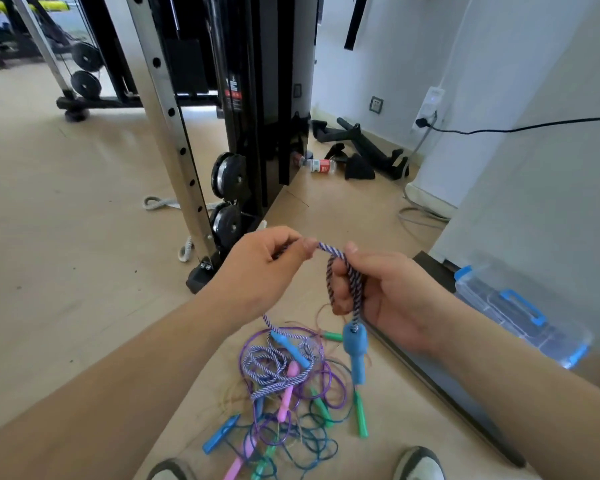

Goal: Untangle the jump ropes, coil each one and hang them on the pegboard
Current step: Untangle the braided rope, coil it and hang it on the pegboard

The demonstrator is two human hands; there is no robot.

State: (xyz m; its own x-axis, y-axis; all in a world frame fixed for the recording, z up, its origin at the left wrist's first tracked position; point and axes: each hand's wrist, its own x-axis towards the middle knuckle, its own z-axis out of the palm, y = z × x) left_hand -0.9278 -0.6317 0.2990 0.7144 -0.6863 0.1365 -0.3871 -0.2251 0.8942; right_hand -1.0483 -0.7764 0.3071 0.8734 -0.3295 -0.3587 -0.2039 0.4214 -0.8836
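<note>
A braided blue-and-white jump rope (340, 268) runs between both hands at chest height. My left hand (260, 268) pinches it between thumb and fingers. My right hand (378, 289) is closed around a small loop of the same rope. Its blue handle (355, 351) dangles below that hand. The rest of this rope drops into a tangled pile of jump ropes (284, 393) on the floor by my feet, with thin purple and teal cords and pink, green and blue handles. No pegboard is in view.
A cable gym machine (243, 109) with a steel upright (174, 133) stands ahead. A clear storage box with blue latches (513, 313) sits at right against the white wall. A plastic bottle (317, 165) and black attachments (368, 150) lie behind. My shoes (420, 462) are at the bottom.
</note>
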